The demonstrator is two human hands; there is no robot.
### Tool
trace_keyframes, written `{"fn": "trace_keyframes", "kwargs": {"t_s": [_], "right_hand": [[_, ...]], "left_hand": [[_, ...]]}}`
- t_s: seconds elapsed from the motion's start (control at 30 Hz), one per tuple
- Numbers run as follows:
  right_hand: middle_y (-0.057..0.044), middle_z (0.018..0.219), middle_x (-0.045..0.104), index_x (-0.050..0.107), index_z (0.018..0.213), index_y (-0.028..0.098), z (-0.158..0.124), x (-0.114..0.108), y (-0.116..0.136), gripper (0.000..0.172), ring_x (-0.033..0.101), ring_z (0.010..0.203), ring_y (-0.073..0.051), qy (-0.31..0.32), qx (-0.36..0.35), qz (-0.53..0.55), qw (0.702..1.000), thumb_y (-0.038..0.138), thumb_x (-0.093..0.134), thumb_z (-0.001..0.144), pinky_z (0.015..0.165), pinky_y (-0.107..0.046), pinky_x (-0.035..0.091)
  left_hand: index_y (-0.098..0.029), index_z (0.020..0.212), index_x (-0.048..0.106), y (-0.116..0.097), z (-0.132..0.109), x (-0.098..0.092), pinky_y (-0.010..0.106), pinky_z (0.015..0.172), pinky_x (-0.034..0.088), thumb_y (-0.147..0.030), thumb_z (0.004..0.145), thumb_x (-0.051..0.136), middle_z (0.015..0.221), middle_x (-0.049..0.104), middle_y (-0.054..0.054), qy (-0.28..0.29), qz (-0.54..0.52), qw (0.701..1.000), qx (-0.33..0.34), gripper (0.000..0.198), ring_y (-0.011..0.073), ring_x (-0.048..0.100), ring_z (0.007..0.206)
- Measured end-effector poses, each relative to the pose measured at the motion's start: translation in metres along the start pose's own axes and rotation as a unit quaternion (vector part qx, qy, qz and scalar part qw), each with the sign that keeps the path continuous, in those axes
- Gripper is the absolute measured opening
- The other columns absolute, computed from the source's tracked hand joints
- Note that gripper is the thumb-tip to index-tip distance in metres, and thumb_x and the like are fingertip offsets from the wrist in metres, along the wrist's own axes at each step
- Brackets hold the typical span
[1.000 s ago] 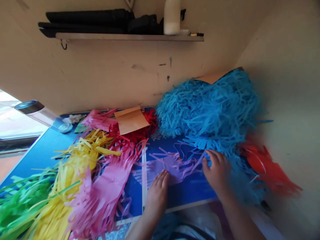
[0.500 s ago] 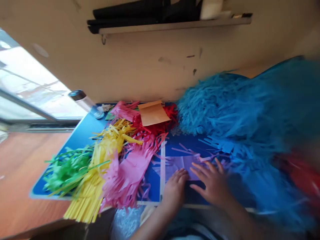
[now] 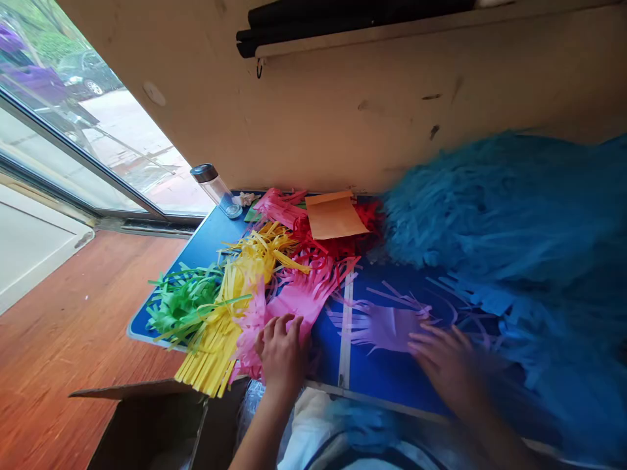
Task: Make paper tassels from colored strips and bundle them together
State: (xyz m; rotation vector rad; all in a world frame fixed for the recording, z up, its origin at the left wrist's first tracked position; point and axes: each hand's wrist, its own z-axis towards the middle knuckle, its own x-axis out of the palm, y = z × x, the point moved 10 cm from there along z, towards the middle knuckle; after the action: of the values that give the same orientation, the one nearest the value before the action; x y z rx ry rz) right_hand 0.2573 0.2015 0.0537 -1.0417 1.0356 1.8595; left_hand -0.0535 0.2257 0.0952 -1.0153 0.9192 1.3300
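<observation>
Purple paper (image 3: pixel 392 328), on the worktop (image 3: pixel 386 375) between pink paper (image 3: pixel 301 300) and blue fringe (image 3: pixel 490 215), is probably best steadied with light, flat fingers, lest thin strips tear. Right hand (image 3: pixel 448 365): spread at its right part. Left hand (image 3: pixel 283 351), well apart: curled over the pink paper, grip unclear. Sheet smooth, ends slit into ribbons.

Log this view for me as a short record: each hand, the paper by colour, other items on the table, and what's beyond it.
Left hand: at the pink fringed paper, fingers curled; grip unclear
Right hand: at the right end of the purple fringed sheet, fingers extended, blurred
Left-side paper: green strips, yellow fringe
Right-side paper: large blue heap, blurred
Far side: orange-brown piece on red strips
Other item: dark-capped clear bottle, far left
Surface: blue table
Beyond: open cardboard box, wall shelf
</observation>
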Motion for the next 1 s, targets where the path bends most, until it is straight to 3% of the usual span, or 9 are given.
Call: {"fn": "trace_keyframes", "kwargs": {"t_s": [0.2, 0.33, 0.53, 0.67, 0.77, 0.83, 0.93, 1.0], "right_hand": [[0.0, 0.1, 0.076, 0.074, 0.095, 0.032, 0.002, -0.002, 0.004, 0.021, 0.064, 0.107, -0.028, -0.011, -0.001, 0.009, 1.0, 0.033, 0.053, 0.095, 0.107, -0.058, 0.028], [-0.001, 0.104, 0.075, 0.073, 0.099, 0.031, 0.0, -0.011, 0.006, 0.023, 0.062, 0.111, -0.027, -0.023, -0.009, 0.018, 1.0, 0.027, 0.051, 0.095, 0.107, -0.056, 0.032], [-0.001, 0.109, 0.074, 0.071, 0.1, 0.028, 0.001, -0.019, 0.018, 0.02, 0.061, 0.114, -0.025, -0.033, -0.031, 0.053, 0.998, 0.024, 0.051, 0.096, 0.108, -0.053, 0.033], [-0.001, 0.104, 0.075, 0.071, 0.099, 0.028, 0.004, -0.023, 0.023, 0.021, 0.064, 0.108, -0.024, -0.034, -0.038, 0.065, 0.997, 0.023, 0.05, 0.096, 0.108, -0.052, 0.033], [-0.001, 0.101, 0.075, 0.071, 0.099, 0.029, 0.006, -0.026, 0.034, 0.024, 0.065, 0.105, -0.023, -0.03, -0.06, 0.071, 0.995, 0.02, 0.049, 0.095, 0.107, -0.051, 0.035], [-0.003, 0.112, 0.073, 0.072, 0.096, 0.03, 0.008, -0.032, 0.047, 0.024, 0.062, 0.112, -0.024, -0.046, -0.087, 0.083, 0.992, 0.021, 0.05, 0.093, 0.105, -0.05, 0.038], [-0.006, 0.136, 0.059, 0.073, 0.093, 0.029, 0.013, -0.043, 0.059, 0.019, 0.05, 0.129, -0.029, -0.103, -0.078, 0.082, 0.988, 0.026, 0.054, 0.092, 0.104, -0.052, 0.041], [-0.007, 0.138, 0.057, 0.073, 0.099, 0.029, 0.018, -0.045, 0.06, 0.02, 0.045, 0.134, -0.031, -0.122, -0.051, 0.064, 0.989, 0.031, 0.054, 0.092, 0.107, -0.053, 0.038]], "left_hand": [[-0.029, 0.081, 0.074, -0.001, 0.008, -0.013, 0.047, 0.089, 0.037, -0.025, 0.088, 0.059, 0.093, 0.076, 0.003, -0.034, -0.026, 0.999, 0.021, 0.018, 0.0288, 0.062, 0.098], [-0.024, 0.084, 0.071, 0.017, 0.024, -0.029, 0.041, 0.089, 0.039, -0.024, 0.088, 0.054, 0.092, 0.076, 0.004, -0.043, -0.079, 0.996, 0.002, 0.017, 0.0242, 0.066, 0.091], [-0.022, 0.086, 0.064, 0.081, 0.077, -0.067, 0.028, 0.066, 0.043, -0.034, 0.084, 0.054, 0.078, 0.074, 0.001, -0.089, -0.17, 0.965, -0.181, 0.015, 0.0191, 0.067, 0.074], [-0.021, 0.091, 0.065, 0.079, 0.119, -0.102, 0.027, 0.066, 0.042, -0.034, 0.086, 0.055, 0.077, 0.073, 0.001, -0.12, -0.163, 0.968, -0.148, 0.017, 0.019, 0.068, 0.075], [-0.02, 0.09, 0.065, 0.053, 0.128, -0.13, 0.027, 0.066, 0.042, -0.033, 0.087, 0.054, 0.08, 0.072, 0.002, -0.179, -0.15, 0.967, -0.101, 0.017, 0.0188, 0.067, 0.075], [-0.021, 0.091, 0.064, 0.017, 0.118, -0.132, 0.026, 0.063, 0.042, -0.031, 0.09, 0.051, 0.081, 0.071, 0.002, -0.179, -0.169, 0.967, -0.058, 0.017, 0.0173, 0.066, 0.072], [-0.022, 0.094, 0.063, -0.075, 0.082, -0.1, 0.025, 0.056, 0.041, -0.022, 0.092, 0.046, 0.077, 0.071, 0.001, -0.06, -0.212, 0.97, 0.099, 0.017, 0.0161, 0.065, 0.064], [-0.022, 0.083, 0.062, -0.145, 0.04, -0.074, 0.026, 0.051, 0.04, -0.016, 0.087, 0.049, 0.067, 0.068, 0.001, 0.032, -0.222, 0.938, 0.263, 0.014, 0.017, 0.063, 0.058]]}}
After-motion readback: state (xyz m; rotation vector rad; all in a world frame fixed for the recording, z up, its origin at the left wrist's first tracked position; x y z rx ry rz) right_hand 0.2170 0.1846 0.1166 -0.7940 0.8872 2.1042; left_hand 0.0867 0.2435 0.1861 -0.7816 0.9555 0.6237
